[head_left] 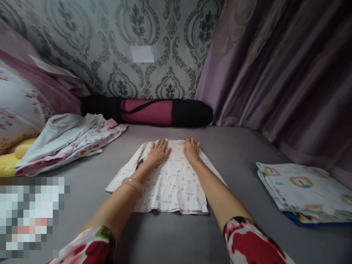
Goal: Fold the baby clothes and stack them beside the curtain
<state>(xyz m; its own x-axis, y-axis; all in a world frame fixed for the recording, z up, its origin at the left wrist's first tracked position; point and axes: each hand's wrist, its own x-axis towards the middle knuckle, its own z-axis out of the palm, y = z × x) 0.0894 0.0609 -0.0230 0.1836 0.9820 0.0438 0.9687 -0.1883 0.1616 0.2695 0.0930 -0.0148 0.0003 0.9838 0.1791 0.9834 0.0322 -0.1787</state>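
A small white long-sleeved shirt (pixel 172 187) with a pastel print lies spread out in front of me, its collar at the far end and its hem towards me. Flat on its upper left part rests my left hand (pixel 159 152), fingers stretched out. My right hand (pixel 191 149) is at the far right shoulder of the shirt, with its fingers curled in on the cloth. The left sleeve reaches out beyond my left forearm, while my right forearm covers part of the right sleeve.
The shirt lies on a grey sheet (pixel 231 154). To the right sits a stack of folded printed cloths (pixel 305 187). Crumpled clothes (pixel 74 135) lie at the left near a yellow plush item (pixel 13 159). A black and pink roll bag (pixel 147 112) lies along the wall, beside a purple curtain (pixel 247 66).
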